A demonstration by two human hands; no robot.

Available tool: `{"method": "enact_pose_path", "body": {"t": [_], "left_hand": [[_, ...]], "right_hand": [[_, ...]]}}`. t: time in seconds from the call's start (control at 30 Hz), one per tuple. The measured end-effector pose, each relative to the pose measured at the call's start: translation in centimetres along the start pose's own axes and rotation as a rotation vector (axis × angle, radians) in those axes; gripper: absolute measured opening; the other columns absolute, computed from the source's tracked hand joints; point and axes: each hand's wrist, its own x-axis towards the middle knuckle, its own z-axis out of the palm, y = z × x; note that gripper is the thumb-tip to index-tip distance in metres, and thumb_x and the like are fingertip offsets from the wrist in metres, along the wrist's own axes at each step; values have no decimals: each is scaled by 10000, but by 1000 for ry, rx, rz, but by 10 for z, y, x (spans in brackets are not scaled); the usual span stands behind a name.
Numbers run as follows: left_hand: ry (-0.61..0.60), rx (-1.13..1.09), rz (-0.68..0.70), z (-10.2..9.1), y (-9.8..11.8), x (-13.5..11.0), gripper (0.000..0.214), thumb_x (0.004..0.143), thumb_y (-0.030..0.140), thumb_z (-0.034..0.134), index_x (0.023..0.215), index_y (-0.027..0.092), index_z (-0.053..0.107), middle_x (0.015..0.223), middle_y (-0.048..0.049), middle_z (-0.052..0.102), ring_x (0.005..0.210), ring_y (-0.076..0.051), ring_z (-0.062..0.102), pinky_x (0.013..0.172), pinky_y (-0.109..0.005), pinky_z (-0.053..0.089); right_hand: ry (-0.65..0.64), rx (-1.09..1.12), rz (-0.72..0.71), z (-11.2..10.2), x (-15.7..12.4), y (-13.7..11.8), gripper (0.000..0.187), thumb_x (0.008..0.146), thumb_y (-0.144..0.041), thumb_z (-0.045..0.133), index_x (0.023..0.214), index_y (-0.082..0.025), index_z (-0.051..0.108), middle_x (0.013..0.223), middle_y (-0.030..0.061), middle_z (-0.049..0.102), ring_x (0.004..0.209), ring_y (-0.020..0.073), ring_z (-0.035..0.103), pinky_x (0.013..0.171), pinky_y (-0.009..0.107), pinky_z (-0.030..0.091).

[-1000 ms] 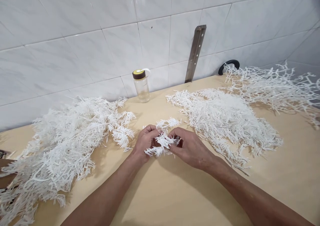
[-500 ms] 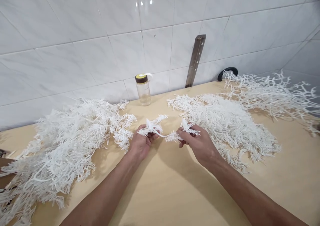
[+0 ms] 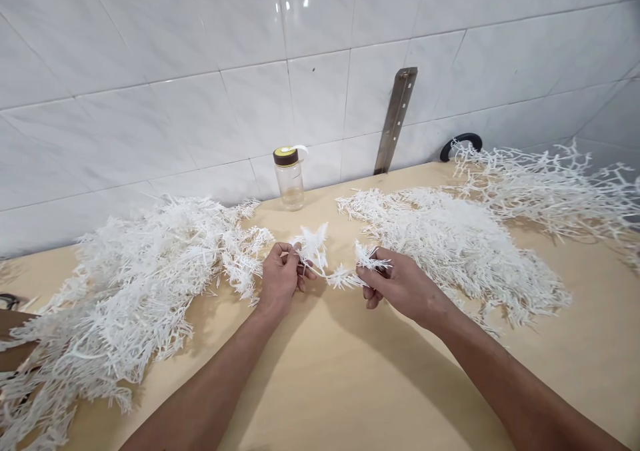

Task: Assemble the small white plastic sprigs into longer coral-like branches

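Left hand, right hand moved apart, pinching white sprig over table; tiled wall.

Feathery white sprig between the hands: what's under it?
Pale tabletop shows beneath the feathery white sprig; whatever its tufts, the left hand and the right hand cover can't be seen.

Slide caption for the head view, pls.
Left hand and right hand hold a white sprig over a tabletop, between a left pile and a right pile of white strands, bottle behind.
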Motion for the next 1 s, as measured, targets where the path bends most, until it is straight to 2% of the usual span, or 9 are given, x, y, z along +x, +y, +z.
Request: {"method": "enact_pose_path", "body": {"t": [0.1, 0.2, 0.3, 0.43, 0.6, 0.73, 0.8, 0.87, 1.0], "left_hand": [[-25, 40, 6, 1, 0, -1, 277, 792, 411, 650, 826, 218, 455, 537, 46, 623, 326, -102, 523, 279, -142, 249], [-17, 59, 6, 3, -2, -1, 308, 787, 442, 663, 813, 219, 453, 508, 65, 601, 289, -74, 455, 295, -142, 282], [-7, 96, 63, 4, -6, -3, 312, 791, 444, 673, 808, 230, 447, 468, 96, 536, 311, -83, 470, 311, -147, 307], [-35, 165, 179, 6, -10, -9, 286, 816, 431, 674, 791, 229, 473, 451, 108, 475, 364, -90, 521, 412, -175, 421], [-104, 227, 201, 10, -10, -18, 274, 816, 432, 686, 811, 219, 515, 518, 70, 566, 405, -88, 542, 405, -163, 373], [-155, 137, 91, 12, -6, -21, 306, 809, 465, 683, 797, 216, 504, 415, 108, 476, 299, -58, 381, 340, -157, 281], [-172, 58, -17, 11, -3, -18, 322, 807, 481, 673, 788, 211, 499, 449, 91, 531, 289, -54, 366, 320, -160, 266], [-160, -32, -99, 8, 0, -13, 334, 795, 475, 681, 788, 205, 486, 586, 44, 649, 307, -51, 405, 307, -159, 249], [-107, -92, -90, 3, 3, -3, 332, 778, 424, 703, 796, 194, 463, 736, -4, 717, 377, -59, 511, 311, -142, 212]], "right_hand": [[-67, -28, 11, -2, 1, 7, 81, 857, -282, 564, 868, -201, 569, 680, 15, 685, 576, 175, 678, 527, 271, 530], [-173, -215, -42, -8, 0, 10, 67, 820, -209, 555, 775, -201, 603, 663, 11, 676, 565, 158, 648, 481, 238, 494], [-17, -304, -90, -17, -2, 3, 116, 845, -240, 554, 777, -203, 640, 653, 6, 661, 540, 147, 624, 484, 243, 492], [288, -106, -208, -18, -6, -12, 178, 888, -362, 592, 938, -204, 656, 749, 17, 661, 539, 138, 618, 516, 268, 519], [223, -193, -401, 3, -12, -17, 291, 892, -374, 603, 1134, -216, 635, 1020, 83, 696, 665, 160, 625, 608, 304, 524], [94, -395, -329, 13, -9, -12, 149, 875, -296, 595, 968, -208, 671, 875, 45, 725, 726, 182, 646, 694, 313, 487], [67, -420, -282, 11, -7, -12, 108, 868, -268, 574, 876, -213, 667, 776, 15, 709, 684, 171, 632, 651, 291, 460], [96, -427, -240, 7, -6, -12, 100, 849, -260, 570, 848, -217, 660, 752, 2, 698, 652, 160, 614, 610, 277, 440], [247, -393, -160, -3, -4, -11, 116, 814, -283, 584, 850, -220, 675, 760, 12, 698, 687, 174, 634, 604, 275, 455]]}}
